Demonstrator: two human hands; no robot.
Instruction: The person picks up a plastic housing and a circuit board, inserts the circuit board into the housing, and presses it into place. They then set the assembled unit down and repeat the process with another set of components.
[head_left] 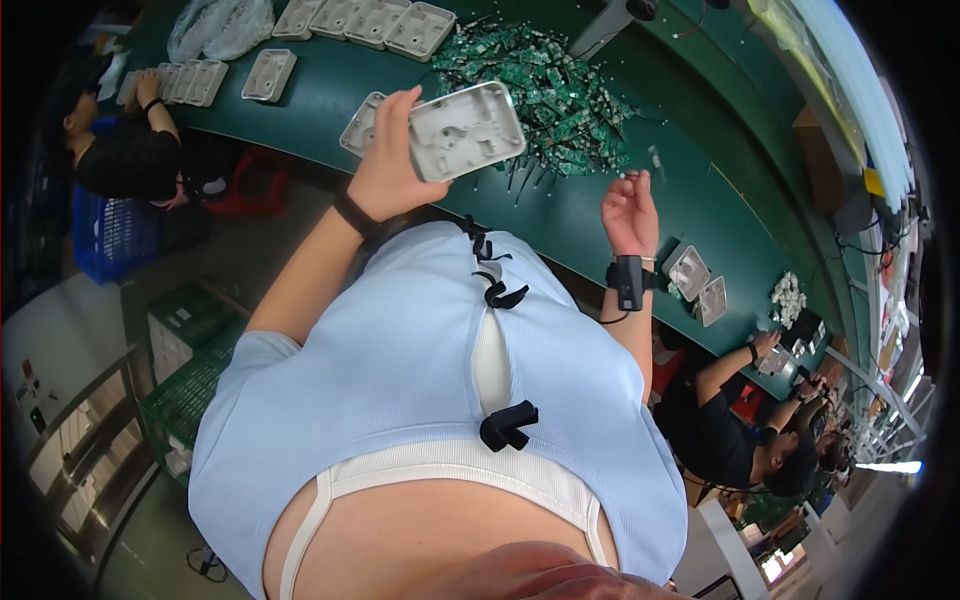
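My left hand (385, 165) grips a white plastic housing (466, 130) by its left end, tilted so its ribbed inside shows. Behind that hand, a second white housing (362, 122) lies on the green table and is partly covered. My right hand (630, 212) is raised over the table's near side, its fingers curled in with the tips together. Whatever those fingertips hold, if anything, is too small to make out. Just beyond them a small pale, blurred piece (656, 163) shows against the table. A large heap of green circuit boards (560, 95) with black wires lies between and beyond my hands.
More white housings (385, 22) line the far left, near a clear plastic bag (222, 28). Two housings (689, 272) lie right of my right hand. A co-worker (130, 140) sits at the left; others (735, 420) work at the right. A blue crate (115, 235) stands left.
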